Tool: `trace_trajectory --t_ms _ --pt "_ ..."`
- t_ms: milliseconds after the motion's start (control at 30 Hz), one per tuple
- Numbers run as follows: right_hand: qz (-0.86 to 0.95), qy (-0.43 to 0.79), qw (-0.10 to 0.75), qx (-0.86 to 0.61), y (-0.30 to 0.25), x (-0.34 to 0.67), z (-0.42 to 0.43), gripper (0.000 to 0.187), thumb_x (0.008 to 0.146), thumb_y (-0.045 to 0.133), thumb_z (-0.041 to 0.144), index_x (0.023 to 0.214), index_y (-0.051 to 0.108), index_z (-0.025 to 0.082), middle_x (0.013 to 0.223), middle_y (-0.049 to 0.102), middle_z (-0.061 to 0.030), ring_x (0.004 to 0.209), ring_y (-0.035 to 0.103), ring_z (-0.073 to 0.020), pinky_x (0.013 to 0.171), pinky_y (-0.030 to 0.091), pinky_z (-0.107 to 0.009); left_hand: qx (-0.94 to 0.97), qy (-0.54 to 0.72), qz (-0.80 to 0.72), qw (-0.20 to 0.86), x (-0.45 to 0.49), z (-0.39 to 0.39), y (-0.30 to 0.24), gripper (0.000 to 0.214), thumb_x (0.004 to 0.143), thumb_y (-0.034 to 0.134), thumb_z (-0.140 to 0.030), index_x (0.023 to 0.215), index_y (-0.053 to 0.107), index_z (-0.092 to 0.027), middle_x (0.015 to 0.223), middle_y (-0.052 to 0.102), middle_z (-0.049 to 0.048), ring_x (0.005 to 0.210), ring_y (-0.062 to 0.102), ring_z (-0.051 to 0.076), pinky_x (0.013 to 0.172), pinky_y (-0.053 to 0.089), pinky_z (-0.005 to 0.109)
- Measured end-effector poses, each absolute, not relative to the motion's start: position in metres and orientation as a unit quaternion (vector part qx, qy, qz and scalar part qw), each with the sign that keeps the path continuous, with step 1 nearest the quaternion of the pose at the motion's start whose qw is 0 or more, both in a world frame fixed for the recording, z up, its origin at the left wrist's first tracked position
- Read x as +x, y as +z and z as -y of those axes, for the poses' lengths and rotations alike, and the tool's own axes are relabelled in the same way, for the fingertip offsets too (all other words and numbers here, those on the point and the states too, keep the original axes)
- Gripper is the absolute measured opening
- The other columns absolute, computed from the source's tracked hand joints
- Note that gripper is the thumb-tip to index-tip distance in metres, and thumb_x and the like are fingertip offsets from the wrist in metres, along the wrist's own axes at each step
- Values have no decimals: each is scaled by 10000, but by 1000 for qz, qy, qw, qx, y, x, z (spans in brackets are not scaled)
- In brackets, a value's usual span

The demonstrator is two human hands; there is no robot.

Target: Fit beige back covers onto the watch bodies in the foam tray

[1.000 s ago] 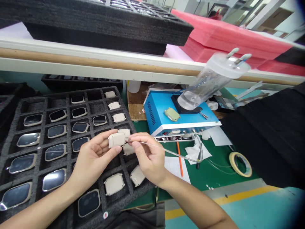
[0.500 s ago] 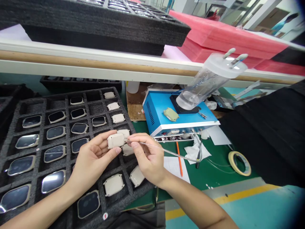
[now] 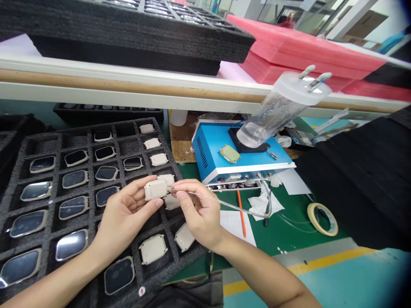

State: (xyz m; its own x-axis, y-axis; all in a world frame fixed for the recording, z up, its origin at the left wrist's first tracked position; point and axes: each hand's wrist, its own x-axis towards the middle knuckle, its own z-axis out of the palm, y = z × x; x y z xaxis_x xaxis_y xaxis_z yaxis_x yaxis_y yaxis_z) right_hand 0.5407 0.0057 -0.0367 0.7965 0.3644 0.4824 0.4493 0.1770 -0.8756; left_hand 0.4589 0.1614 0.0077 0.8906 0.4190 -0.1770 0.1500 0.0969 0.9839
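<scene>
My left hand (image 3: 123,214) pinches a small beige watch-like case (image 3: 156,189), back side up, above a black foam tray (image 3: 96,205). My right hand (image 3: 199,211) is closed on the end of a thin clear tube (image 3: 231,205), whose tip touches the case's right edge. The tube runs right to the front of a blue box (image 3: 237,156). The tray's cells hold several similar cases, some screen up, some back up.
A clear cylinder (image 3: 279,109) leans on the blue box, next to a green case (image 3: 230,153). A tape roll (image 3: 322,219), an orange pen (image 3: 241,211) and white wipes (image 3: 261,203) lie on the green mat. Black cloth covers the right. A shelf above carries foam trays and pink foam.
</scene>
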Motion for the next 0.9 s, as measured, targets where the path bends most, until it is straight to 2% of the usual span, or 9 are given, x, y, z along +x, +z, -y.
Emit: trace_trajectory --t_ms 200,533,900 --pt "318 -26 701 -638 -37 541 -6 161 999 616 171 1058 748 242 1050 761 -63 962 750 -185 814 651 -328 667 96 -210 708 459 -161 7 665 721 942 -408 1273 683 -142 1210 807 167 1158 768 323 1058 603 438" --pt "319 -28 693 -646 -37 541 -5 152 1002 613 190 1047 750 240 1041 768 -68 958 753 -193 822 659 -341 662 94 -211 713 459 -160 9 664 715 942 -403 1262 672 -140 1208 809 163 1157 771 303 1055 606 401" --pt "318 -27 696 -643 -37 541 -6 156 1002 614 183 1048 751 243 1040 765 -64 942 753 -187 796 657 -323 655 91 -221 717 459 -160 7 670 698 945 -410 1251 675 -143 1180 818 158 1156 769 328 1059 607 448"
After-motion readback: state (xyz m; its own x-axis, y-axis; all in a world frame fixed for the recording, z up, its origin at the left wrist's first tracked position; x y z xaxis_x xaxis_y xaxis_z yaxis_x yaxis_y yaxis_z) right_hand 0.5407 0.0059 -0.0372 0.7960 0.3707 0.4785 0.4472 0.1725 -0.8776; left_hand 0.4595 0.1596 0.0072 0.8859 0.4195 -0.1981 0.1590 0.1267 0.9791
